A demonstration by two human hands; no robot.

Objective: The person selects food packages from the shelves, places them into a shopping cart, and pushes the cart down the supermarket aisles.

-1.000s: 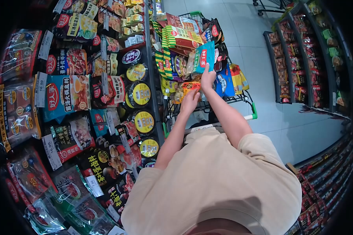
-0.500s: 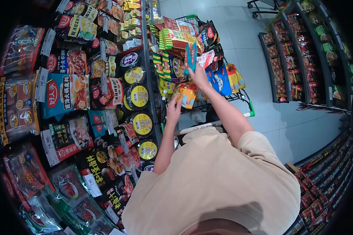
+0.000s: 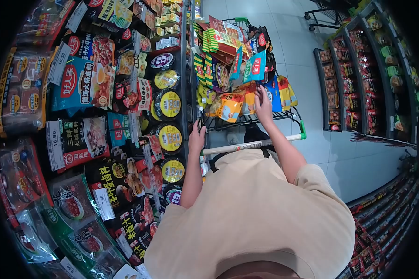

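My left hand (image 3: pixel 197 138) is at the near left corner of the shopping cart (image 3: pixel 253 145), fingers apart and nothing in it. At the cart's near right side is my right hand (image 3: pixel 264 104), fingers spread and empty, close to an orange packet (image 3: pixel 248 101). A teal packet (image 3: pixel 254 67) lies on the heap in the cart, beside a second, narrower-looking teal one (image 3: pixel 236 64). An orange-yellow bag (image 3: pixel 227 107) rests at the near end of the heap, with blue packets (image 3: pixel 274 95) to its right.
A shelf of hanging food packets (image 3: pixel 83 83) and yellow-lidded tubs (image 3: pixel 170 138) runs along the left. Tiered racks (image 3: pixel 354 79) stand at the right across the tiled floor (image 3: pixel 299 69). Another cart (image 3: pixel 325 17) is at the top right.
My right hand has let go of the teal packet, which now lies on the heap, and has moved right and nearer. My left hand has left the orange-yellow bag and moved left.
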